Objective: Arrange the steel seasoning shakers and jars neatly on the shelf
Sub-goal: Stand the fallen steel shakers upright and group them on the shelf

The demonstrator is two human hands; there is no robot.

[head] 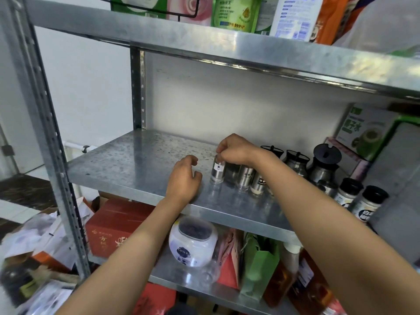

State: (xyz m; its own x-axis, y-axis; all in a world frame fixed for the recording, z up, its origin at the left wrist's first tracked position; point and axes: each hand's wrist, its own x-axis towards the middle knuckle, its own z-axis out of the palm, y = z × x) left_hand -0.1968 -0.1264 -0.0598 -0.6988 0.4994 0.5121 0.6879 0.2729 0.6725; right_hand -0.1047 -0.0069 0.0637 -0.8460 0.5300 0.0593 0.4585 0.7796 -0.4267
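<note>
A small steel shaker (217, 171) with a white label stands on the galvanised middle shelf (136, 160). My right hand (236, 148) grips its top from above. To its right stand more steel shakers (245, 178), partly hidden behind my right forearm. Farther back are steel jars with black lids (295, 161). Two black-capped seasoning jars (366, 203) stand near the shelf's front right. My left hand (185, 176) hovers just left of the held shaker, fingers loosely curled, holding nothing.
The shelf's left half is bare metal. A green-and-white box (366, 130) stands at the back right. Pouches and bottles fill the upper shelf (238, 14). Below sit a clear round jar (193, 242), a red box (113, 226) and bags.
</note>
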